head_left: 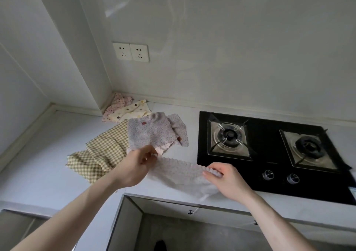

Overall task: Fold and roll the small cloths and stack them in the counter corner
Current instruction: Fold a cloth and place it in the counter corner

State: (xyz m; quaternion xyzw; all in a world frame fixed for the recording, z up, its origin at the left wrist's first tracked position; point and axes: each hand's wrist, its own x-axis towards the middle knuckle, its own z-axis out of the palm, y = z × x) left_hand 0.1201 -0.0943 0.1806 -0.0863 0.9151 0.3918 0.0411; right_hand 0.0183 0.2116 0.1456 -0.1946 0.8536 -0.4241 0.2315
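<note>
A pale lilac speckled cloth point(179, 173) hangs stretched between my hands above the counter's front edge. My left hand point(134, 166) pinches its left top corner and my right hand point(225, 179) pinches its right top corner. Behind it a similar lilac cloth with a red spot point(150, 131) lies crumpled on the counter. A yellow-brown checked cloth point(102, 154) lies spread to the left. In the counter corner sit a cream dotted cloth point(133, 111) and a pink dotted cloth point(117, 104), loosely piled against the wall.
A black two-burner gas hob point(269, 154) with two knobs fills the counter's right side. A double wall socket point(131, 51) is above the corner. The white counter point(48, 164) runs left along the wall; an open gap below its front edge shows the floor.
</note>
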